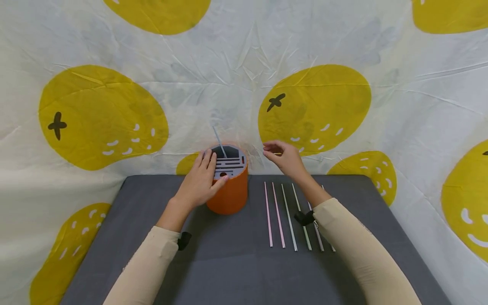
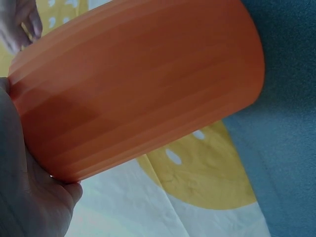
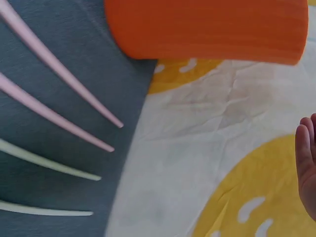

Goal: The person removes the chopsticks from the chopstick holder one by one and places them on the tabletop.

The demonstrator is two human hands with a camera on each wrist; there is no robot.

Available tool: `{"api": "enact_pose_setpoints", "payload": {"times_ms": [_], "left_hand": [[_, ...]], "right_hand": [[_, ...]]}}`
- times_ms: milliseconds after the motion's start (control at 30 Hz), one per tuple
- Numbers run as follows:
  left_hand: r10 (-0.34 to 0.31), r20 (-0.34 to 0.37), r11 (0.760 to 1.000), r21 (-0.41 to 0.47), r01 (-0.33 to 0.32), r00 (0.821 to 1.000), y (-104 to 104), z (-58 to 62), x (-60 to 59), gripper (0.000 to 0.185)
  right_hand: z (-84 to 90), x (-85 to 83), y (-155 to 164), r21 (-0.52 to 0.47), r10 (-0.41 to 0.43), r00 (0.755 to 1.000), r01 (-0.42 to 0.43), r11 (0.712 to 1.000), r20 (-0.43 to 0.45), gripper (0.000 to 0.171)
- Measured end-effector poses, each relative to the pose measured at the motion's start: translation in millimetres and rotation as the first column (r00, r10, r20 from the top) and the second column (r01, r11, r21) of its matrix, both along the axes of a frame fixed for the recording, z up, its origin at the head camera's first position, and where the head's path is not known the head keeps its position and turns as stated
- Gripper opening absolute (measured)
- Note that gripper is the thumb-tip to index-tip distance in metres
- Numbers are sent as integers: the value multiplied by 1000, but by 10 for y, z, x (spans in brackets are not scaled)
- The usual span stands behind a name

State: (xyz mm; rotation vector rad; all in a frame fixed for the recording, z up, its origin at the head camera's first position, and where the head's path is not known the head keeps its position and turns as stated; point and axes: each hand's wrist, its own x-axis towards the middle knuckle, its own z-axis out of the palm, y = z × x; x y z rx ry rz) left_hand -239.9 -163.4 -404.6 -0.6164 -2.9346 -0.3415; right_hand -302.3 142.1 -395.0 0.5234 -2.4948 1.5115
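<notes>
An orange cylindrical holder (image 1: 228, 197) (image 2: 138, 84) (image 3: 207, 27) with a grey slotted lid (image 1: 230, 164) stands at the back of the grey table (image 1: 228, 262). One thin blue-grey straw (image 1: 219, 142) sticks up from the lid. My left hand (image 1: 202, 180) grips the holder from its left, palm (image 2: 29, 197) against the side and fingers laid over the lid. My right hand (image 1: 284, 156) hovers just right of the holder with loosely curled fingers (image 3: 306, 163) and holds nothing. Below it, several straws lie side by side, two pink (image 1: 268, 216) (image 3: 59, 74) and the others pale (image 1: 289, 218).
A white cloth printed with big yellow fruit (image 1: 314, 106) hangs behind the table and drapes around its sides. The straws take up the right half of the grey table (image 3: 74, 29). My right forearm crosses the rightmost straws.
</notes>
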Motion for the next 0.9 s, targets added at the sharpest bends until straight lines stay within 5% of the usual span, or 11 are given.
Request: {"api": "enact_pose_setpoints", "payload": {"times_ms": [367,900], "left_hand": [[4,0,1000,10,-4,1000,1,7,-2,88],[-10,-19,1000,8,10,1000,-39,55,38,87]], "right_hand": [[293,-229,-568,75,148,989,-149,986,14,40],[420,-422,-1248,222,139,988,-151,963,68,36]]}}
